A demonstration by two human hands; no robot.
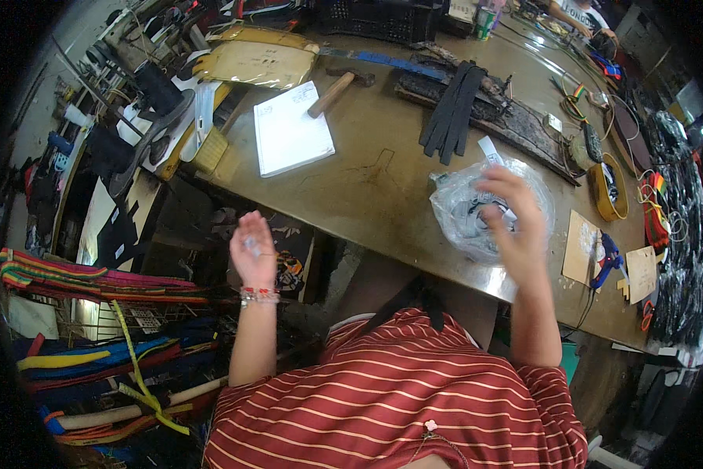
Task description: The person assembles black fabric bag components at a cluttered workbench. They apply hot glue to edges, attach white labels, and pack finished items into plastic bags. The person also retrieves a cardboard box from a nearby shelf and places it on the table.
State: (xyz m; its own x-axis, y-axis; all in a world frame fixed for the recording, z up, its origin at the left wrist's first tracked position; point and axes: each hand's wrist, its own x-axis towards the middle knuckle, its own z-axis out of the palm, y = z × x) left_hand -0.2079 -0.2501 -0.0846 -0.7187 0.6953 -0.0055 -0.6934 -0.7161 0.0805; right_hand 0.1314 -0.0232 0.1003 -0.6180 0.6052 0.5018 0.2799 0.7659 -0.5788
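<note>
Palm up beside the table's left front edge, my left hand point(255, 248) is cupped around some small pale, glassy-looking pieces point(251, 247), too small to name. Over a clear plastic bag point(455, 205) on the table hovers my right hand point(517, 215), its thumb and fingers apart, slightly smeared by motion. Nothing shows between those fingers. Inside the bag are dark and white items that I cannot make out, and a white paper tag point(490, 150) sticks up at its far side. My right hand hides part of the bag.
A hammer point(332, 95) lies across a white notepad point(289, 137). Black straps point(455, 113) rest over a worn board point(516, 129). To the right are a yellow basket point(609, 191), a blue glue gun point(606, 259) and orange-handled scissors point(647, 314). Colourful straps point(101, 277) hang left; another person point(582, 16) sits far right.
</note>
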